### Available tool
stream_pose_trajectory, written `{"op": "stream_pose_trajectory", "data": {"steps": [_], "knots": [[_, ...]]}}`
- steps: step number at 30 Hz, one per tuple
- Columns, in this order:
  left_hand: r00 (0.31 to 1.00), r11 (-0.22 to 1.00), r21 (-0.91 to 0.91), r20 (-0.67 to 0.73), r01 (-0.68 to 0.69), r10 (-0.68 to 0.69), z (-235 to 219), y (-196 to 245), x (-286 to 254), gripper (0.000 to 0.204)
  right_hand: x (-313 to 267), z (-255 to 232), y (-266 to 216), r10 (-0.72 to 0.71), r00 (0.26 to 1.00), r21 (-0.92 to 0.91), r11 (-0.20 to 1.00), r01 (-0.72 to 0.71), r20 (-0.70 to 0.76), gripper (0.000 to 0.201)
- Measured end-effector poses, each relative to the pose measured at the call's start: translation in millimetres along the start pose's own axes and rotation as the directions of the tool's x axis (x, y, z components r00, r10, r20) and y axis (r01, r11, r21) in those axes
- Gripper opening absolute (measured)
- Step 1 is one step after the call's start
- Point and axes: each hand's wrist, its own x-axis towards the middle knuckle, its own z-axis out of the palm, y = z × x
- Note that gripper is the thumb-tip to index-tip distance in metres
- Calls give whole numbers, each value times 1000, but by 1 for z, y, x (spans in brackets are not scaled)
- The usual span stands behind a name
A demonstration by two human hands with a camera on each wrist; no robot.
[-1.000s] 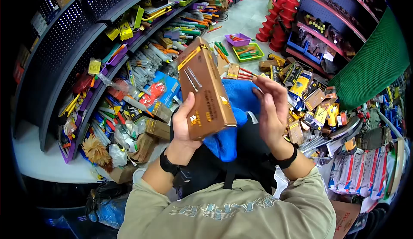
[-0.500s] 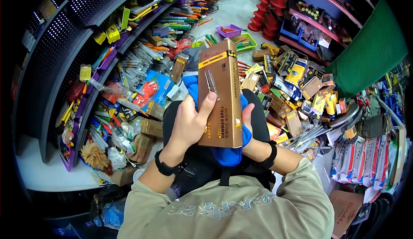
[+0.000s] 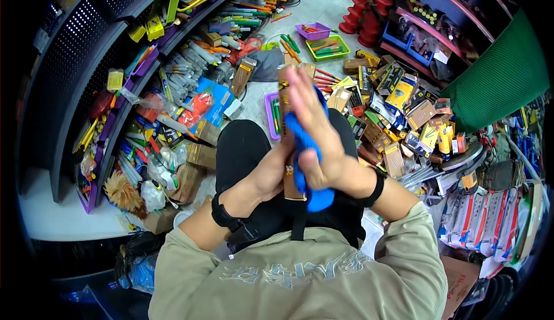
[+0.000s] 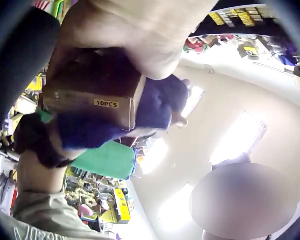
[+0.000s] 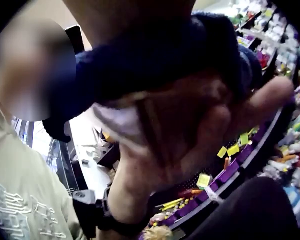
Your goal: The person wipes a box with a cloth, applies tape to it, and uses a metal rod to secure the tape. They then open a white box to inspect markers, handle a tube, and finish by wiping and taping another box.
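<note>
My left hand (image 3: 270,171) grips a long brown cardboard box (image 3: 284,98) by its lower end, above my lap. The box stands nearly upright, edge-on to the head camera. My right hand (image 3: 313,125) lies flat along the box's right face with straight fingers and presses a blue cloth (image 3: 301,147) against it; the cloth's loose end hangs below my wrist. The left wrist view shows the box's end (image 4: 90,85), labelled "10PCS", with the blue cloth (image 4: 155,105) beside it. In the right wrist view the cloth (image 5: 155,60) covers the box, and my left hand (image 5: 190,135) wraps round from behind.
Dark shelves (image 3: 86,78) crammed with tools curve along the left. A heap of small boxed goods (image 3: 404,124) covers the floor at right. Ahead lie a purple tray (image 3: 271,112) and a green tray (image 3: 329,48). Red stacked stools (image 3: 363,3) and green mesh (image 3: 496,78) stand beyond.
The box has turned from face-up to edge-on. My right hand has come from behind the box onto its side with the cloth, fingers stretched upward along it.
</note>
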Motion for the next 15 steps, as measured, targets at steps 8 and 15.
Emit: {"op": "stream_pose_trajectory", "data": {"steps": [8, 15], "knots": [[969, 971, 195, 179, 138, -173, 1, -8, -8, 54, 22, -47, 57, 224, 972, -473, 865, -165, 70, 48], [986, 953, 302, 155, 7, -57, -8, -8, -2, 57, -5, -53, 93, 707, 697, -86, 692, -716, -119, 60]]}}
